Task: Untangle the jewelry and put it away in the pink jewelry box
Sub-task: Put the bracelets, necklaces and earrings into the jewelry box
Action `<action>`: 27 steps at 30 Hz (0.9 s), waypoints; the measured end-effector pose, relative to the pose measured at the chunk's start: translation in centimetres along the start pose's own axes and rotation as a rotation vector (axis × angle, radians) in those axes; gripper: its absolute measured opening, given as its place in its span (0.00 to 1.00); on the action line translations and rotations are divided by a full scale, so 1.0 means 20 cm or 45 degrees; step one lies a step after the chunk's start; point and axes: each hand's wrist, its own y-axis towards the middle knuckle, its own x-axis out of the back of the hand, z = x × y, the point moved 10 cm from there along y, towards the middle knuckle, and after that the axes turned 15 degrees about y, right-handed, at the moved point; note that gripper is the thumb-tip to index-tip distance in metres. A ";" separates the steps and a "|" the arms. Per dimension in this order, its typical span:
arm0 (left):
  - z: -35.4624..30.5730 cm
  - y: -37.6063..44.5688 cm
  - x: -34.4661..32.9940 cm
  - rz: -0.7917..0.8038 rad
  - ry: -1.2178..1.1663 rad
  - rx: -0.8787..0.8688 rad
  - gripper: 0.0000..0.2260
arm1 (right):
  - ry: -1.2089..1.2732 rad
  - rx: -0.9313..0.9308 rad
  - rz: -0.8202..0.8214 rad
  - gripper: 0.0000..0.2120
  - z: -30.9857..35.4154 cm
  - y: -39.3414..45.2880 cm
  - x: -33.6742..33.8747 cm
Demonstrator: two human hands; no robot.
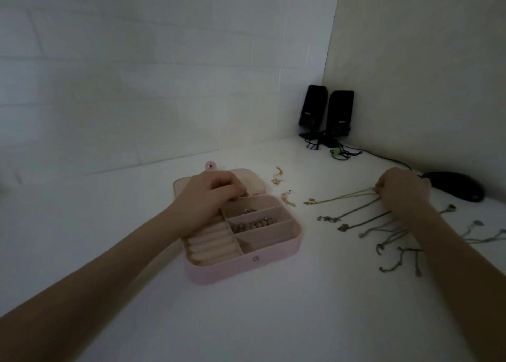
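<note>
The pink jewelry box (243, 263) lies open near the middle of the white worktop (273, 320), its smooth, rounded-cornered shell showing a small round snap on the front wall and its lid (253, 182) folded flat toward the back edge. Inside, pale soft lining forms a bank of padded ring rolls (210, 245) on the left and three long compartments on the right: the rearmost holds a small ring-like piece (249, 211), the middle one a beaded bracelet (254, 224), and what lies in the nearest cannot be told. The left hand (210, 197) rests over the box's back left part, fingers curled down at the rear edge; whether they pinch anything is hidden. Toward the right edge, the right hand (402, 190) grips the bunched ends of several thin metal chains (356, 216), which fan out leftward across the surface, each ending in a small pendant. Three small gold earrings (278, 181) lie loose just right of the lid. In the back right corner stand two black speakers (327, 112) with tangled cables, and a dark computer mouse (454, 186) sits beyond the right hand
</note>
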 end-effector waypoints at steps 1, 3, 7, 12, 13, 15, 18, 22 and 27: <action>0.01 0.00 0.00 -0.007 -0.023 0.004 0.08 | -0.049 0.045 -0.017 0.09 0.02 0.00 0.00; 0.03 0.01 0.00 -0.021 -0.092 0.022 0.08 | -0.082 0.115 -0.044 0.09 0.06 -0.01 0.00; 0.06 0.02 0.02 -0.066 -0.183 0.051 0.12 | 0.619 0.174 -0.099 0.08 0.19 -0.08 0.13; 0.04 0.01 0.07 -0.162 -0.356 0.028 0.08 | 1.558 0.426 0.160 0.08 0.64 -0.33 0.34; 0.03 0.00 0.06 -0.132 -0.417 0.028 0.09 | 1.651 0.484 0.214 0.08 0.74 -0.39 0.38; -0.02 -0.02 0.02 -0.025 -0.530 0.005 0.14 | 1.813 0.561 0.377 0.07 0.93 -0.51 0.43; -0.09 -0.05 -0.04 0.154 -0.707 -0.011 0.22 | 1.981 0.606 0.637 0.05 1.15 -0.64 0.48; -0.15 -0.10 -0.10 0.375 -0.832 -0.022 0.15 | 2.228 0.497 0.596 0.04 1.17 -0.64 0.44; -0.14 -0.11 -0.10 0.428 -0.835 -0.020 0.09 | 2.249 0.280 0.237 0.06 0.90 -0.53 0.35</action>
